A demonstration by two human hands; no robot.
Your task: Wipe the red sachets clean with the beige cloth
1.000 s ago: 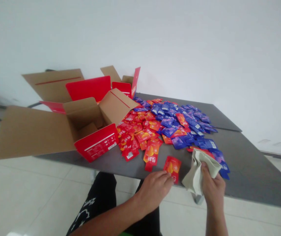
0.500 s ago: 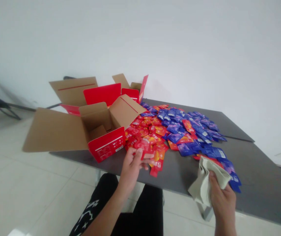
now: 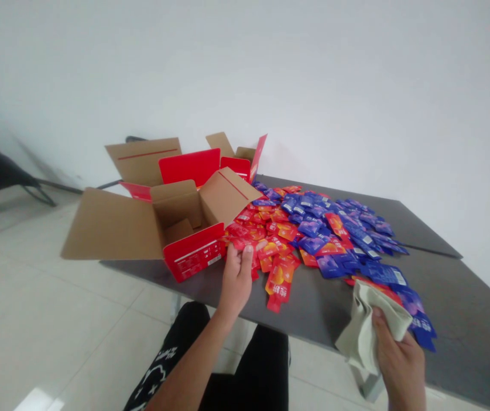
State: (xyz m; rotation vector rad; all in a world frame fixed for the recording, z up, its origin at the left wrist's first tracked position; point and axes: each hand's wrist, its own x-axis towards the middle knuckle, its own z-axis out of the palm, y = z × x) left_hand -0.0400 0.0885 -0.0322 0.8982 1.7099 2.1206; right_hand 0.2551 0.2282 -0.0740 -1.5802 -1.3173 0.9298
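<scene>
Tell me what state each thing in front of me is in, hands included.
Left hand: closed on a red pouch
Right hand: closed on beige cloth
Beige cloth: folded, held
Front box: open, flaps spread
Middle box: open, flaps up
Rear box: open
Loose red pouches: heaped, some overlapping
Blue pouches: heaped, overlapping

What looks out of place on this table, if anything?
A few red-and-orange pouches sit among the blue pouches, which looks odd beside the mostly red heap next to the nearest open carton. Nothing looks clearly torn or leaking.
</scene>
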